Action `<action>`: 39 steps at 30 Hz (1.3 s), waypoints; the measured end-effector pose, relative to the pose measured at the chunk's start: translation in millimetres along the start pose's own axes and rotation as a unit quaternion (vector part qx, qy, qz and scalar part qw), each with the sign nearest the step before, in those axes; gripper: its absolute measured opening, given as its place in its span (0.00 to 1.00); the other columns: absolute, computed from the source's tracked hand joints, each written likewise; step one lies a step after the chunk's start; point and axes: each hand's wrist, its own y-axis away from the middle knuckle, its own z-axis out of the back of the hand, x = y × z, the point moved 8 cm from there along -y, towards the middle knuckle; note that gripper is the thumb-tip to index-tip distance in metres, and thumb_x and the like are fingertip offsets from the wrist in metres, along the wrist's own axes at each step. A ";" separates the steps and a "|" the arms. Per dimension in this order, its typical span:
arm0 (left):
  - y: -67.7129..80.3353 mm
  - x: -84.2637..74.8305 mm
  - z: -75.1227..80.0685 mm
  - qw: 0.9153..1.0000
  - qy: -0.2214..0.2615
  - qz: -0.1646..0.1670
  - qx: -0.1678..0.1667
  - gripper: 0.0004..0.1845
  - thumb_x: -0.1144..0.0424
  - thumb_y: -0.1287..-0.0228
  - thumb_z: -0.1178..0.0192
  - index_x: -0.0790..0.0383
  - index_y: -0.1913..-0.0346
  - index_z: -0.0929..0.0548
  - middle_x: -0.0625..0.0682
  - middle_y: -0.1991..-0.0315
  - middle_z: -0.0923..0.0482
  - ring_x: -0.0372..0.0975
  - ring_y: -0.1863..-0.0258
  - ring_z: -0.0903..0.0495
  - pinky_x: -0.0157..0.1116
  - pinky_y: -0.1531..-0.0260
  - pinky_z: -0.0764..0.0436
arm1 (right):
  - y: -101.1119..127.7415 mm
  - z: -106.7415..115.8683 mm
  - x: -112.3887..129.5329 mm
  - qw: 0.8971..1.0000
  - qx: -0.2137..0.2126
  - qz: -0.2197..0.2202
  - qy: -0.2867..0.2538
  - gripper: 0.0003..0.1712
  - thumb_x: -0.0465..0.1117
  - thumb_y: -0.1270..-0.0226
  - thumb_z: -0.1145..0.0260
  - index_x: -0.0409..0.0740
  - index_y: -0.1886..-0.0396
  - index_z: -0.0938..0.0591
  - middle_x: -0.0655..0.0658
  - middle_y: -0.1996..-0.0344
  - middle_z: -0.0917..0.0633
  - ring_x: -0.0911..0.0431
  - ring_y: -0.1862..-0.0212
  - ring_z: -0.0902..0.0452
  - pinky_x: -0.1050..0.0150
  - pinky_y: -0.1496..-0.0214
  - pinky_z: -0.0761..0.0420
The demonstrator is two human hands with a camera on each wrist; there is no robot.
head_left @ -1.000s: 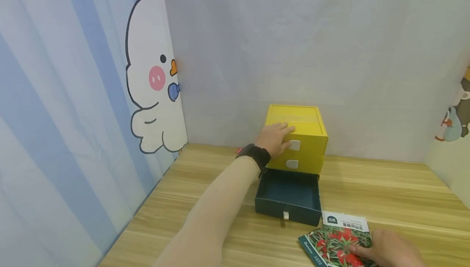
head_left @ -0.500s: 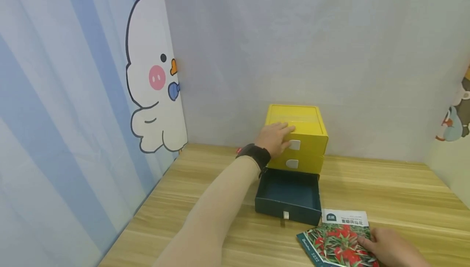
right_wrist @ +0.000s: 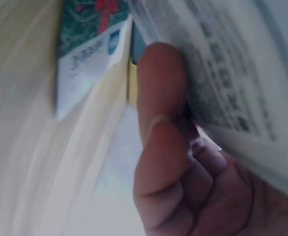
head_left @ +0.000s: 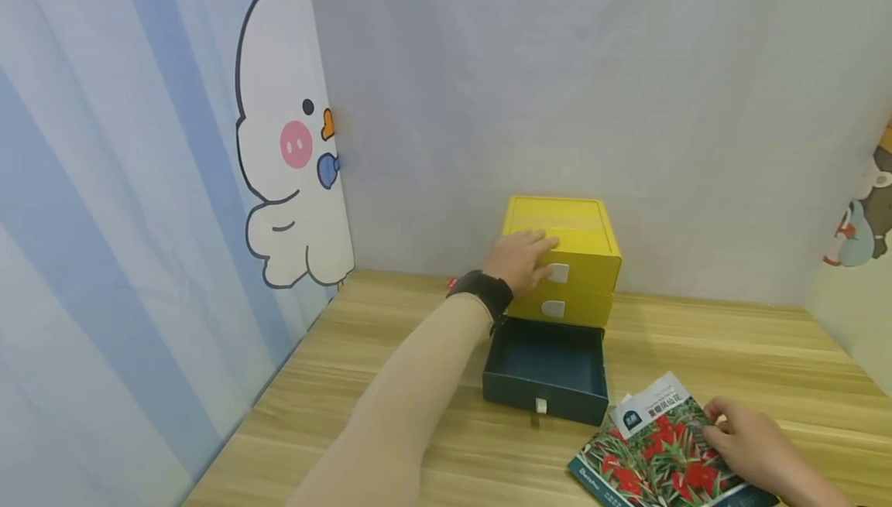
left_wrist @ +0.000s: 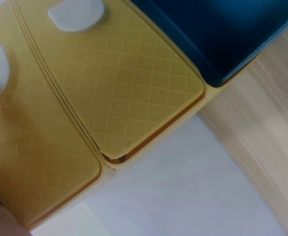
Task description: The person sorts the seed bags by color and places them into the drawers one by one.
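A yellow drawer box (head_left: pixel 564 220) stands at the back, its lowest dark blue drawer (head_left: pixel 547 356) pulled out and bare inside. My left hand (head_left: pixel 519 263) rests on the box's front left top edge, fingers spread. In the left wrist view the yellow drawer fronts (left_wrist: pixel 144 83) are closed above the dark drawer (left_wrist: pixel 232 29). In front on the right, my right hand (head_left: pixel 756 441) pinches the right edge of a seed packet (head_left: pixel 665 445) with red flowers. Its printed back (right_wrist: pixel 222 73) shows in the right wrist view. Another packet (right_wrist: pixel 92 54) with red flowers lies beneath it.
The wood-grain tabletop (head_left: pixel 334 406) runs back to a grey curtain (head_left: pixel 432 104). A striped blue curtain (head_left: pixel 139 182) with a cartoon character borders the left. A small red tag (head_left: pixel 452 283) lies left of the box.
My right hand has shifted its hold to the packet's right edge, and the packet has turned clockwise and tilted over the one beneath. The left hand, box and drawer stay put.
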 end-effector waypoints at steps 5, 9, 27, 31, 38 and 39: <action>-0.3 1.2 -0.5 1.000 -0.001 -0.002 0.001 0.28 0.49 0.32 0.42 0.46 0.31 0.30 0.48 0.33 0.31 0.42 0.33 0.34 0.41 0.32 0.38 | 0.4 14.7 9.3 1.000 -0.015 0.003 0.022 0.12 0.34 0.36 0.44 0.31 0.55 0.26 0.48 0.74 0.15 0.57 0.78 0.25 0.63 0.74 0.28; -0.2 3.1 -1.2 1.000 -0.004 -0.002 -0.001 0.28 0.48 0.32 0.42 0.46 0.31 0.30 0.48 0.33 0.31 0.43 0.33 0.33 0.41 0.32 0.38 | 0.8 28.6 19.8 0.998 -0.039 0.006 0.051 0.17 0.35 0.35 0.46 0.30 0.49 0.27 0.48 0.75 0.17 0.56 0.81 0.32 0.64 0.78 0.34; 0.7 1.3 -0.3 1.000 -0.011 0.000 0.008 0.28 0.48 0.32 0.43 0.46 0.31 0.31 0.47 0.33 0.31 0.41 0.34 0.33 0.39 0.33 0.37 | 31.1 58.4 116.1 0.911 -0.328 0.209 0.140 0.15 0.28 0.39 0.39 0.42 0.54 0.18 0.53 0.82 0.22 0.67 0.88 0.52 0.71 0.84 0.51; 0.8 0.5 1.0 1.000 -0.017 0.001 0.008 0.28 0.47 0.32 0.43 0.45 0.31 0.31 0.46 0.33 0.31 0.40 0.34 0.33 0.38 0.33 0.37 | 28.9 56.3 129.3 0.902 -0.339 0.224 0.147 0.16 0.28 0.41 0.40 0.44 0.55 0.17 0.55 0.86 0.25 0.67 0.88 0.54 0.71 0.85 0.53; 0.4 1.6 -0.1 1.000 -0.015 0.006 0.011 0.28 0.47 0.32 0.44 0.45 0.30 0.32 0.46 0.32 0.33 0.40 0.33 0.35 0.38 0.32 0.39 | 22.7 49.5 150.4 0.885 -0.350 0.265 0.158 0.18 0.26 0.46 0.38 0.46 0.57 0.16 0.59 0.88 0.31 0.68 0.86 0.56 0.71 0.84 0.54; 0.7 1.5 -0.1 1.000 -0.015 0.005 0.011 0.28 0.47 0.32 0.44 0.45 0.30 0.32 0.46 0.32 0.33 0.40 0.33 0.35 0.38 0.32 0.39 | 21.4 48.1 153.2 0.885 -0.348 0.267 0.157 0.18 0.26 0.46 0.38 0.46 0.57 0.16 0.59 0.89 0.32 0.68 0.86 0.56 0.71 0.83 0.54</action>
